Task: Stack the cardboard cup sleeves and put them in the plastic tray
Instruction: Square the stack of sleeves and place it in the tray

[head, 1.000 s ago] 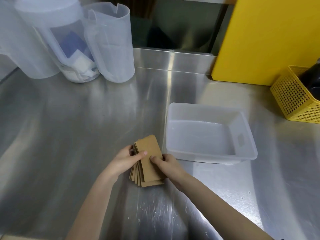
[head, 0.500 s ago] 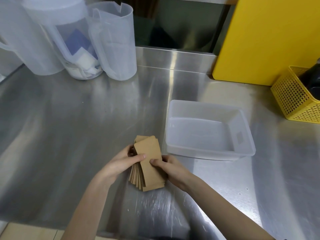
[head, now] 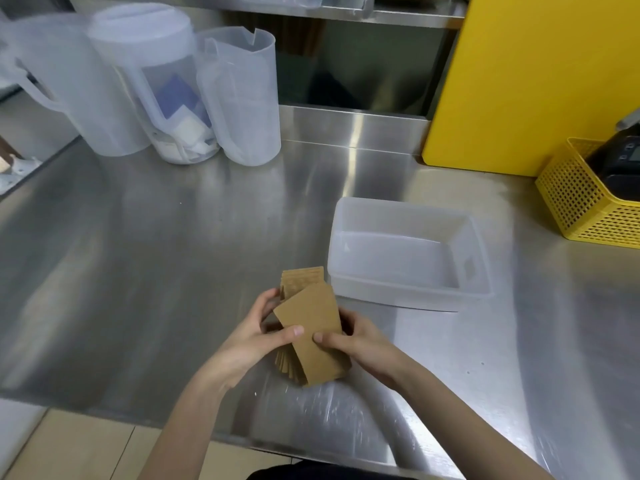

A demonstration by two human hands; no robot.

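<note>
Squaring up the cup sleeves before they go in the tray

The left hand (head: 254,332) is closing its grip on the left edge of the stack of cardboard sleeves (head: 310,329), thumb on top, while the right hand (head: 356,341) is pinching the right edge; the stack is sitting low over the steel counter (head: 145,258), fanned at its far end. To do this well, both hands should be tapping the edges flush before moving right to the empty plastic tray (head: 479,251) just beside it.

A fanned, uneven stack of flat brown cardboard cup sleeves (head: 311,327) sits near centre, just left of the empty translucent plastic tray (head: 408,296).
</note>
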